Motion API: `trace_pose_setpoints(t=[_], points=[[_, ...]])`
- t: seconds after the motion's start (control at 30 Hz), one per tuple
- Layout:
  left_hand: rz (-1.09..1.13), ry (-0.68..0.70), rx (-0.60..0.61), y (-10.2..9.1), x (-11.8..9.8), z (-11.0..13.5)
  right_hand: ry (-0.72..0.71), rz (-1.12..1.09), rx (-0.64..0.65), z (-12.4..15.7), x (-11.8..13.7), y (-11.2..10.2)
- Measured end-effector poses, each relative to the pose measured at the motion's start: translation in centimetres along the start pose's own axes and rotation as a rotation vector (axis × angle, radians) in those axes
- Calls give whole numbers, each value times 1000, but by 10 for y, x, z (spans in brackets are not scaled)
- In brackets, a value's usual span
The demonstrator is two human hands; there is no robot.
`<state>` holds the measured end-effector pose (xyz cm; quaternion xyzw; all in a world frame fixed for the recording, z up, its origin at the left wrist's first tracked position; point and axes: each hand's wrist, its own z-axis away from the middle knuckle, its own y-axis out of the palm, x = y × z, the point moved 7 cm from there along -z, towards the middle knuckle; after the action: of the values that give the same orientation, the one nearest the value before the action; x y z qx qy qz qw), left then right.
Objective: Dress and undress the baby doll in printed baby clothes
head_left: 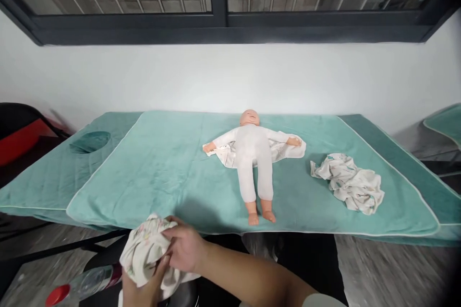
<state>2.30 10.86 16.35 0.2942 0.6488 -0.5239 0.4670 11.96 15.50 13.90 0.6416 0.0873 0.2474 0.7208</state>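
Both hands hold a bunched white cloth with a small coloured print (147, 244), just off the front edge of the bed. My left hand (142, 290) grips it from below, its fingers partly hidden by the folds. From the right side, my right hand (187, 247) pinches the cloth between thumb and fingers. A baby doll (254, 153) with a white body lies face up on the bed, arms spread and feet toward me. Beneath its arms and back, a white printed garment (226, 156) is spread out. Another white printed cloth (351, 184) lies crumpled to the doll's right in view.
A green cover (144, 177) lies over the long bed, which has a face hole (95, 142) at its left end. Behind it are a white wall and a dark window frame (223, 29). A bottle with a red cap (86, 285) is at lower left, below the bed edge.
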Motion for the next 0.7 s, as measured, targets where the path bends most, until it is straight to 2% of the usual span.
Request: trace_pose_setpoints(t=[0.07,0.17,0.2,0.27,0.33,0.37,0.43,0.5,0.53,0.57,0.63,0.7], points=[[171,-48,-6,21,-10,2,-56,78,25,5,33,5],[411,-148,44,61,-22,-4,-232,427,-39,26,98,6],[456,-162,84,78,-29,-9,-305,607,-62,37,123,7],[497,-174,237,117,-44,-21,-446,948,-69,61,174,13],[401,-200,360,150,-54,-31,-569,1186,-106,83,230,16],[300,-185,358,159,-58,-36,-609,1275,-132,90,261,15],[74,-39,217,161,-70,-43,-691,1406,-260,100,330,9],[-38,168,93,161,-89,-39,-777,1513,-505,104,407,-2],[-36,220,123,168,-95,-35,-754,1556,-659,101,442,-11],[-12,212,204,181,-99,-31,-655,1581,-810,95,472,-23],[44,65,426,216,-98,-26,-504,1577,-858,73,514,-39],[109,-113,582,251,-98,-25,-349,1547,-796,45,532,-49]])
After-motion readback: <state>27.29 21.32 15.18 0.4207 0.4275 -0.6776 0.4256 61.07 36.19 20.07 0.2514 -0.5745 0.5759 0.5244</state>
